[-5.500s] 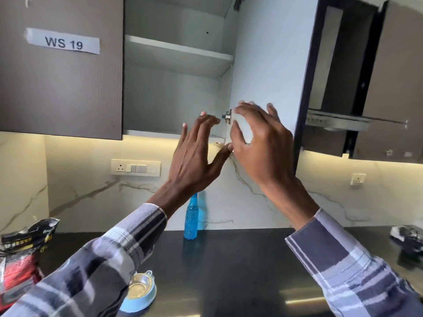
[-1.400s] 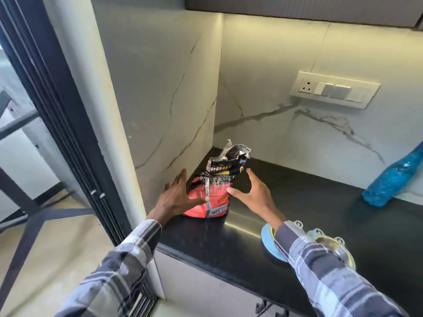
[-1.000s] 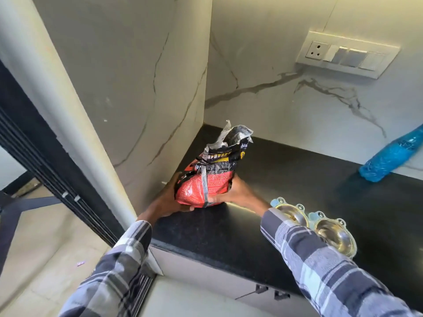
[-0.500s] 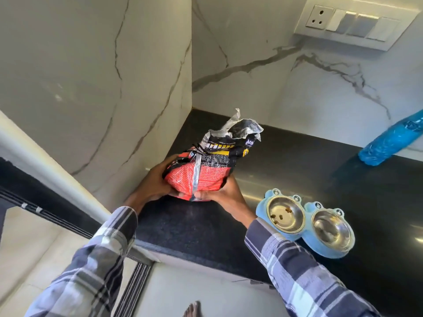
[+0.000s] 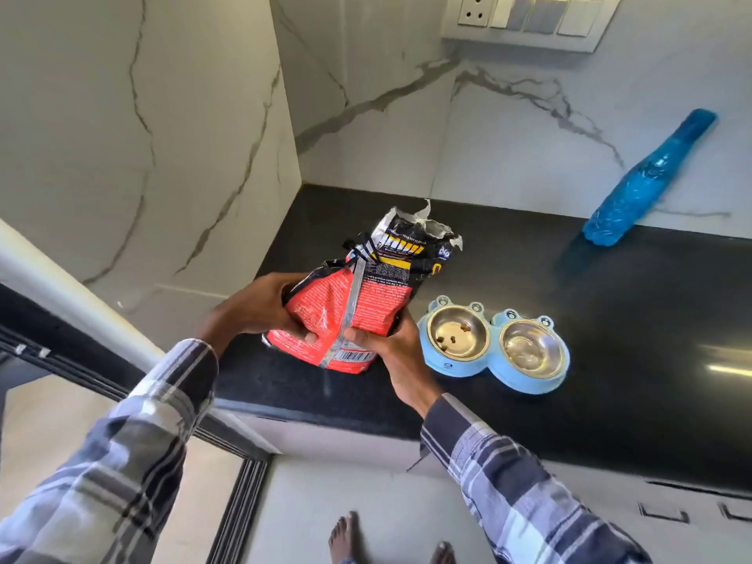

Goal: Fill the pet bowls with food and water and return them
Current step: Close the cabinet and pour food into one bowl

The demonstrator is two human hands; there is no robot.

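Over the black stone counter (image 5: pixel 610 319) we grasp the crinkled red-and-black food bag (image 5: pixel 358 303) in our left hand (image 5: pixel 260 307) and right hand (image 5: pixel 386 343), just beside the blue twin steel pet bowls (image 5: pixel 494 343), where its torn, floppy mouth could scatter kibble if tipped fast.

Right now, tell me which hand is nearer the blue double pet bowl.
Right. The right hand grips the food bag's lower right corner, just beside the pet bowl. The left hand holds the bag's far side, further from it.
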